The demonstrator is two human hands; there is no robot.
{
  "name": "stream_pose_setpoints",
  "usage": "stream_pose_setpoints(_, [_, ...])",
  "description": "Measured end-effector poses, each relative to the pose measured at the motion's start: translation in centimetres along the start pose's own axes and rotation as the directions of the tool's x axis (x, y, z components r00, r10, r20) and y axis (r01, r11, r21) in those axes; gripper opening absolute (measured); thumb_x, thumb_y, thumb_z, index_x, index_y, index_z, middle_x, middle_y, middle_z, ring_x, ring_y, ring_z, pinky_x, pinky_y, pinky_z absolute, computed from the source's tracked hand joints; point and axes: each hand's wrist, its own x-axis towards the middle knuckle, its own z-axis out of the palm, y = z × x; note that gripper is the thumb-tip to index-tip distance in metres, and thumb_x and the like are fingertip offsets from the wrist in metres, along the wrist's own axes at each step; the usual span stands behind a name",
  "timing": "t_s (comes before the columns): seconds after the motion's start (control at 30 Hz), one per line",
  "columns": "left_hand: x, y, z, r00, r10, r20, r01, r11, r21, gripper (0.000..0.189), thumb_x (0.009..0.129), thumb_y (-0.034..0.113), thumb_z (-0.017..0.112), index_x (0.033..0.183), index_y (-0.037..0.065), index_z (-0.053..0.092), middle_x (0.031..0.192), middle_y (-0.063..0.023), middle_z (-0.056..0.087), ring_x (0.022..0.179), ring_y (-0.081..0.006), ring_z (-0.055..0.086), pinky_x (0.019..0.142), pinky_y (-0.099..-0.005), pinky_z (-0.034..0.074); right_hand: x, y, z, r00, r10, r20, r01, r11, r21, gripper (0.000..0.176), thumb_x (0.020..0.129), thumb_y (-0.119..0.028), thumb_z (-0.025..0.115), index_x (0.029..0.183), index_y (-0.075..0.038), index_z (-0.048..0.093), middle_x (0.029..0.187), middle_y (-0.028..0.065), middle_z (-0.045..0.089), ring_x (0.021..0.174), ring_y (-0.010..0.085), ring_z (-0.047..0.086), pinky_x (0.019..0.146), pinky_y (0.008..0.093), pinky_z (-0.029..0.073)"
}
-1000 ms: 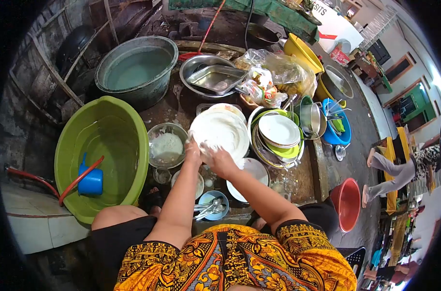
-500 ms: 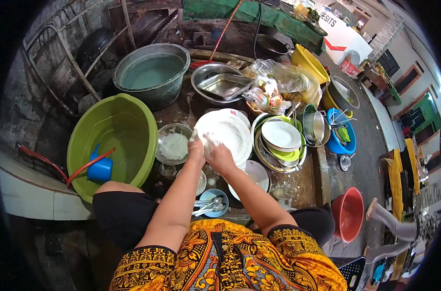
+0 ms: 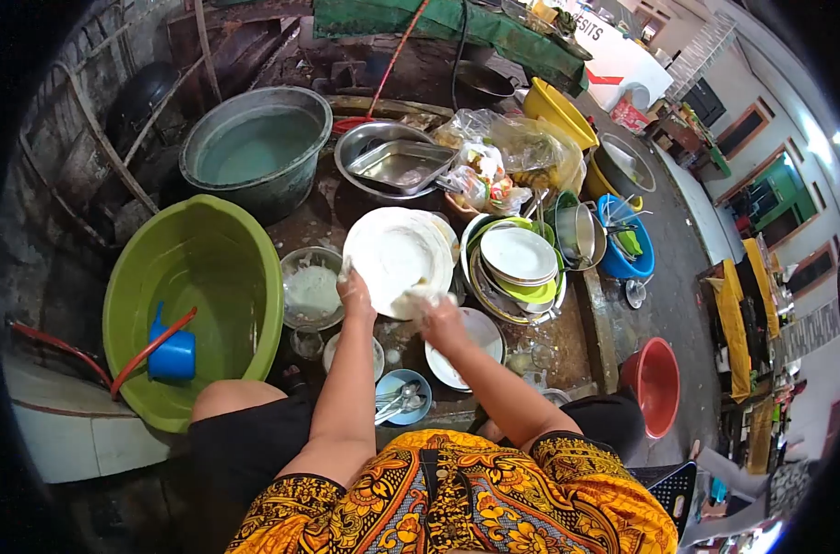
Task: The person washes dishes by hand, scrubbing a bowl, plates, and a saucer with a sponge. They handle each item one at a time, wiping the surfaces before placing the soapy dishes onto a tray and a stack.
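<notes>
A white plate (image 3: 397, 257) is tilted up in front of me. My left hand (image 3: 355, 297) is closed on its lower left rim. Against the plate's lower right part, my right hand (image 3: 444, 325) is closed on a pale, foamy sponge (image 3: 414, 301), blurred by motion. Below that hand lies another white plate (image 3: 476, 344). To the left of the plate I hold, a bowl of suds (image 3: 311, 290) stands on the ground. A light blue bowl (image 3: 405, 412) with several spoons (image 3: 402, 399) is close to my knees.
At left are a green tub (image 3: 274, 314) of water with a blue dipper (image 3: 173, 355), and a dark grey tub (image 3: 254, 185) of water behind. Stacked plates (image 3: 520, 255) stand right of centre, near a blue basin (image 3: 634, 262). A red basin (image 3: 658, 388) sits farther right. Another person's legs show at lower right.
My right hand has swept from the plate's left side to its lower right edge with the sponge. My left hand keeps hold of the plate. The whole view has shifted slightly.
</notes>
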Motion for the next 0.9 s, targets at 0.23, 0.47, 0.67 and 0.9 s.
stream_pose_setpoints(0.23, [1.6, -2.0, 0.3, 0.999, -0.047, -0.023, 0.050, 0.993, 0.111, 0.035, 0.084, 0.021, 0.046, 0.106, -0.006, 0.050, 0.100, -0.0139, 0.058, 0.087, -0.0200, 0.057, 0.072, -0.0303, 0.046, 1.1, -0.7, 0.4, 0.995, 0.086, 0.044, -0.082, 0.993, -0.090, 0.040, 0.065, -0.008, 0.059, 0.104, -0.006, 0.053, 0.087, 0.0259, 0.052, 0.083, 0.0386, 0.050, 0.074, 0.0431, 0.043])
stream_pose_setpoints(0.47, [0.9, -0.4, 0.7, 0.998, 0.026, 0.050, -0.034, 0.987, 0.155, 0.036, 0.085, 0.021, 0.046, 0.106, -0.008, 0.048, 0.099, -0.0142, 0.058, 0.084, -0.0221, 0.059, 0.069, -0.0330, 0.049, 3.3, 3.6, -1.0, 0.991, 0.072, -0.117, -0.081, 0.994, -0.073, 0.025, 0.068, -0.011, 0.059, 0.091, -0.004, 0.055, 0.084, 0.0195, 0.054, 0.078, 0.0359, 0.050, 0.067, 0.0448, 0.041])
stream_pose_setpoints(0.67, [0.3, 0.5, 1.7, 1.000, 0.016, -0.004, -0.015, 0.984, 0.179, 0.035, 0.084, 0.020, 0.046, 0.104, -0.010, 0.049, 0.097, -0.0169, 0.058, 0.083, -0.0220, 0.059, 0.070, -0.0298, 0.048, 1.8, 1.4, -0.2, 0.999, 0.045, -0.024, -0.042, 0.991, 0.129, 0.030, 0.065, -0.010, 0.063, 0.094, -0.007, 0.055, 0.093, 0.0210, 0.053, 0.088, 0.0370, 0.049, 0.075, 0.0434, 0.042])
stream_pose_setpoints(0.9, [1.3, -1.0, 0.9, 0.999, 0.008, 0.051, -0.013, 0.995, 0.098, 0.034, 0.084, 0.019, 0.047, 0.107, -0.005, 0.049, 0.102, -0.0139, 0.057, 0.089, -0.0217, 0.057, 0.073, -0.0329, 0.048, 2.1, 3.1, -0.9, 0.994, 0.070, -0.081, -0.072, 0.997, -0.025, 0.026, 0.069, -0.011, 0.060, 0.094, -0.007, 0.053, 0.091, 0.0186, 0.054, 0.086, 0.0373, 0.048, 0.073, 0.0448, 0.041])
